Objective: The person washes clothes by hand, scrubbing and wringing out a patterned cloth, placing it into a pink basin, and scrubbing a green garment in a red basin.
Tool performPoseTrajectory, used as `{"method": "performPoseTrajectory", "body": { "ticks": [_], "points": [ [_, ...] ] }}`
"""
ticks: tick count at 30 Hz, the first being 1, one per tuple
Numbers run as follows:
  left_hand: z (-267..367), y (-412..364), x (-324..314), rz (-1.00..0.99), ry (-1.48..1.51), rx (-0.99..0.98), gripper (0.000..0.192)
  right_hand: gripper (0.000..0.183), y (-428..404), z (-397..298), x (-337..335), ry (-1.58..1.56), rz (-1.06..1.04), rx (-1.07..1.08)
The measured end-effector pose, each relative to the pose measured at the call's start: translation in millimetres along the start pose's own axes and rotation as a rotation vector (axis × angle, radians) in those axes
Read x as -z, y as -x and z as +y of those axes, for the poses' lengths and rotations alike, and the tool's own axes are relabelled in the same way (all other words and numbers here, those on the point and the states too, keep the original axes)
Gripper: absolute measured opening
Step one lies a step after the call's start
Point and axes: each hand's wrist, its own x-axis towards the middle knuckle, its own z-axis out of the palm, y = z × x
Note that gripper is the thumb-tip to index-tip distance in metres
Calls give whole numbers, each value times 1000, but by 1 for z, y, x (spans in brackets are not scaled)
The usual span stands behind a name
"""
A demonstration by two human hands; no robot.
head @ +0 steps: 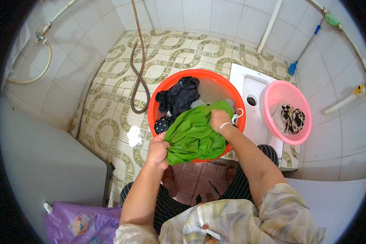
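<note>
A wet green cloth garment (195, 134) is stretched between my two hands over the near side of a red-orange plastic basin (189, 72). My left hand (158, 151) grips its left end just outside the basin's rim. On the other side my right hand (220, 120), with a bangle at the wrist, clutches the upper right part. Murky water (215, 90) fills the basin. Dark clothing (181, 93) and a black polka-dot cloth (162, 124) lie in it, and a white plastic hanger hook (238, 113) pokes up by the right rim.
A pink basin (305, 105) holding patterned cloth (292, 119) rests over the right side of a white squat toilet (253, 82). A brown hose (134, 73) hangs onto the tiled floor at left. A purple refill pouch (82, 224) lies lower left; a blue-headed brush (292, 68) leans right.
</note>
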Motion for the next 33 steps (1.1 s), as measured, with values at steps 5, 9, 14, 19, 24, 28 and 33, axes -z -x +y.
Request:
{"method": "performPoseTrajectory", "body": {
  "ticks": [5,9,14,19,24,28,33],
  "points": [
    [-4,-3,18,73,-72,73,46,9,24,-105,9,-235,-6,561],
    [15,8,17,-30,33,-11,49,16,-4,-62,-4,-49,44,225],
    [40,18,14,-40,60,-73,52,24,-14,45,-13,152,6,-28],
    [37,12,14,-48,50,-36,53,21,-23,56,-10,-124,-71,-159],
    [31,-6,-3,-107,174,-113,59,13,-38,39,63,-1890,56,-143],
    [23,-24,-27,-210,388,-227,48,12,-29,-22,121,-1520,157,131],
    [1,-46,-24,-107,369,3,41,17,32,-88,54,-624,-41,533]
  ]
}}
